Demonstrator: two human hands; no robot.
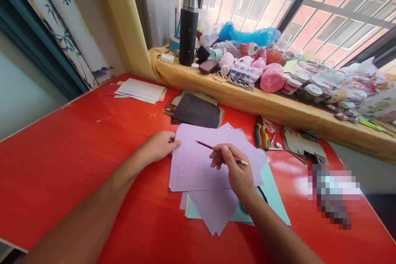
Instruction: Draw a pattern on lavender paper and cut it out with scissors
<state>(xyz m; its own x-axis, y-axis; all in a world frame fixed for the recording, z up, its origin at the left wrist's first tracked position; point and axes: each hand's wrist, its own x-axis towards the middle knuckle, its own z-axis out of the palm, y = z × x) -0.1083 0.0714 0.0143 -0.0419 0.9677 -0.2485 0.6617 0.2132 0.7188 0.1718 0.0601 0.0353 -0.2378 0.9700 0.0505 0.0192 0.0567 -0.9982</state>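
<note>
My left hand [161, 146] grips the left edge of a purple sheet of paper [192, 152], thumb on top and fingers curled at the edge. Faint pencil lines show on the lower part of that sheet. Over its right half, my right hand [232, 163] holds a dark red pencil [204, 144], its tip pointing left and apparently above the paper. More purple sheets [215, 210] lie fanned out beneath, on top of light blue paper [275, 202]. Below my right wrist, a dark curved thing [262, 194] is mostly hidden.
Brown leather-like pieces [198, 109] and white papers [140, 90] lie at the back of the red table [77, 152]. Pliers [261, 134] and cut grey shapes [305, 144] lie to the right. A black thermos [188, 31] stands on the crowded windowsill. A blurred-out patch covers something at right.
</note>
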